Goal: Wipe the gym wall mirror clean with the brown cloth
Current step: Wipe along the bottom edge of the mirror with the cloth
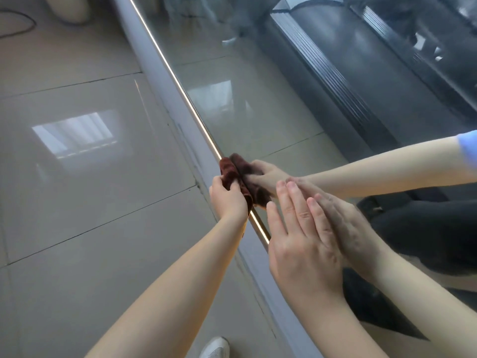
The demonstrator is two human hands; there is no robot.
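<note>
**Cloth pressed to the mirror's lower edge**

Seen from the head camera, the person's left hand (228, 200) reached forward and down, its fingers and thumb curled round a bunched brown terry cloth (228, 171). The cloth was pushed against the bottom strip of the large glass wall mirror (258, 112), right where the glass met a thin bright metal trim (178, 81) that ran diagonally across the picture. Part of the cloth lay over the trim. Its reflection met it on the glass side, so the wad looked doubled.

The right hand (302, 236) held nothing. It lay flat on the mirror, palm to the glass, with its fingers straight and close together. It was nearer the camera than the cloth and just beside it, and its reflection met it along the fingers.

Both forearms were bare. The glass showed them again, along with a pale blue sleeve edge (467, 148) at the right border and dark trousers (426, 228) lower down. Farther up the glass, a black treadmill (361, 68) appeared as a hazy reflection.

Left of the mirror lay glossy beige floor tiles (90, 177), which carried the bright reflection of a window. A white shoe (214, 347) showed at the bottom edge, and a thin dark cable (23, 18) curled on the floor at the top left corner.
</note>
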